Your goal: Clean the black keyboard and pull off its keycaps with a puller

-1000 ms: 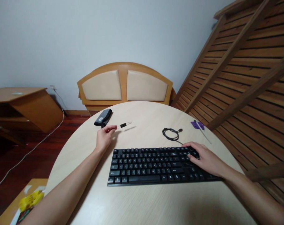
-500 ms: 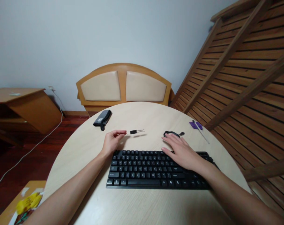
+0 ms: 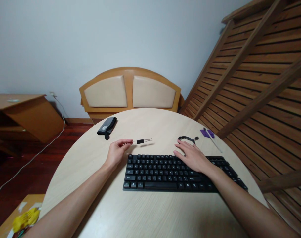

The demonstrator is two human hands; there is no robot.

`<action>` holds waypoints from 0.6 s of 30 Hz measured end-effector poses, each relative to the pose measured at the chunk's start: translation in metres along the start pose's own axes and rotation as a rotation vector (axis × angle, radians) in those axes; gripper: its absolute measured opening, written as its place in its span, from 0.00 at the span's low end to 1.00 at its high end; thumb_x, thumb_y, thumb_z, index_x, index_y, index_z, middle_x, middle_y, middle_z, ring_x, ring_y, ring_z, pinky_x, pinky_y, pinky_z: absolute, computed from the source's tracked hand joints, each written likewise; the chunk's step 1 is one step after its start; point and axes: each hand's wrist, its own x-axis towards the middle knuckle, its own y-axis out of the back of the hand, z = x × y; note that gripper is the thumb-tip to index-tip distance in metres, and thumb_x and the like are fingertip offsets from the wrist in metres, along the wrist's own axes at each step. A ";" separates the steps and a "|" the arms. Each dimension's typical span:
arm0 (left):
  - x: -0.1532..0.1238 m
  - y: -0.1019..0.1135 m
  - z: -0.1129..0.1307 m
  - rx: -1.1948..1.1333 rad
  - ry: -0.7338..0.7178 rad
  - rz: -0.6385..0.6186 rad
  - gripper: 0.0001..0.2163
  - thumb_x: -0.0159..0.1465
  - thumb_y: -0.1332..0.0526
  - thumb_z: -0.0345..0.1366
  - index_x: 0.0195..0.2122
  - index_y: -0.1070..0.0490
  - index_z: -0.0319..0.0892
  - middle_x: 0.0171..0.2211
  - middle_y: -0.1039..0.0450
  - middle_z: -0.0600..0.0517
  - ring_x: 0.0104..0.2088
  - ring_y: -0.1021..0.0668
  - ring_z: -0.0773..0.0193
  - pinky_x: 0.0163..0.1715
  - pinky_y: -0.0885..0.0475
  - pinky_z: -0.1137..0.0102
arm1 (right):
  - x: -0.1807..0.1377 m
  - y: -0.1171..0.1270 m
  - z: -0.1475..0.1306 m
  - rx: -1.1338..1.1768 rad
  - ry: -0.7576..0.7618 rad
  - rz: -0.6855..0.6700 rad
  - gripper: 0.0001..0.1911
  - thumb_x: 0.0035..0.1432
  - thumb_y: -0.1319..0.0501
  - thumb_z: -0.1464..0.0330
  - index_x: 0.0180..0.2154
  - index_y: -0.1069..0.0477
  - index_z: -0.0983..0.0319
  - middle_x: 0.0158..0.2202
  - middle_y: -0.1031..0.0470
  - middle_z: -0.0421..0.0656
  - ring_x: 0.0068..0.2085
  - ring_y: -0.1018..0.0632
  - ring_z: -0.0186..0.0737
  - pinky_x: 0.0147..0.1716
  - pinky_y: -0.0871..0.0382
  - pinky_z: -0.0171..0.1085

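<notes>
A black full-size keyboard [image 3: 157, 175] lies on the pale round table [image 3: 150, 211]. My left hand [image 3: 115, 152], beyond the keyboard's far left corner, pinches one end of a wire keycap puller [image 3: 140, 141]. The puller has a black middle sleeve, and its two thin wire prongs point right, a little above the tabletop. My right hand [image 3: 193, 157] rests on the keyboard's far edge, right of its middle, with fingers spread and nothing held. Just past those fingers lies a coiled black cable [image 3: 186, 138], partly covered by the hand.
A folded grey-black pouch [image 3: 107, 126] lies at the table's far left. At the far right are a purple item [image 3: 204, 133] and a thin stick-like brush [image 3: 215, 142]. A slatted wooden panel [image 3: 259, 82] leans on the right, and a headboard [image 3: 130, 87] stands behind.
The keyboard has shifted to the right and slightly away, along with my right hand. The coiled cable has moved right too. My left hand with the keycap puller has hardly moved.
</notes>
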 end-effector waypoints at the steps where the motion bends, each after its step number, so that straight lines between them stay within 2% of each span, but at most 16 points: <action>1: 0.000 0.000 0.001 -0.003 0.003 0.003 0.18 0.44 0.24 0.42 0.34 0.17 0.38 0.39 0.16 0.41 0.43 0.18 0.52 0.48 0.26 0.61 | 0.000 0.000 0.004 -0.006 0.001 0.012 0.32 0.69 0.54 0.48 0.62 0.31 0.59 0.71 0.43 0.47 0.70 0.39 0.54 0.67 0.49 0.61; 8: -0.003 -0.002 0.001 -0.015 0.033 0.004 0.17 0.44 0.24 0.40 0.34 0.17 0.38 0.38 0.16 0.42 0.41 0.17 0.54 0.46 0.25 0.63 | -0.006 -0.007 0.016 -0.043 -0.037 0.074 0.34 0.68 0.53 0.48 0.62 0.29 0.63 0.70 0.40 0.51 0.68 0.35 0.56 0.66 0.42 0.56; 13: -0.004 -0.003 0.004 -0.024 0.042 -0.012 0.16 0.45 0.24 0.40 0.34 0.17 0.38 0.39 0.16 0.42 0.42 0.17 0.53 0.46 0.24 0.63 | -0.002 -0.001 0.012 -0.054 -0.083 0.031 0.34 0.67 0.50 0.48 0.62 0.30 0.63 0.71 0.42 0.53 0.70 0.40 0.62 0.66 0.49 0.64; 15: -0.005 -0.003 0.005 -0.025 0.044 -0.022 0.16 0.46 0.24 0.39 0.34 0.17 0.38 0.40 0.16 0.42 0.43 0.17 0.54 0.47 0.24 0.63 | 0.002 0.006 0.004 -0.051 -0.018 0.076 0.31 0.66 0.46 0.51 0.61 0.30 0.63 0.70 0.39 0.54 0.69 0.38 0.61 0.66 0.49 0.64; 18: -0.006 -0.005 0.007 -0.031 0.045 -0.042 0.15 0.46 0.24 0.38 0.34 0.17 0.37 0.41 0.17 0.41 0.43 0.17 0.54 0.49 0.24 0.62 | 0.013 0.021 -0.022 0.009 0.201 0.176 0.27 0.66 0.43 0.57 0.61 0.30 0.65 0.64 0.30 0.54 0.64 0.31 0.54 0.65 0.41 0.54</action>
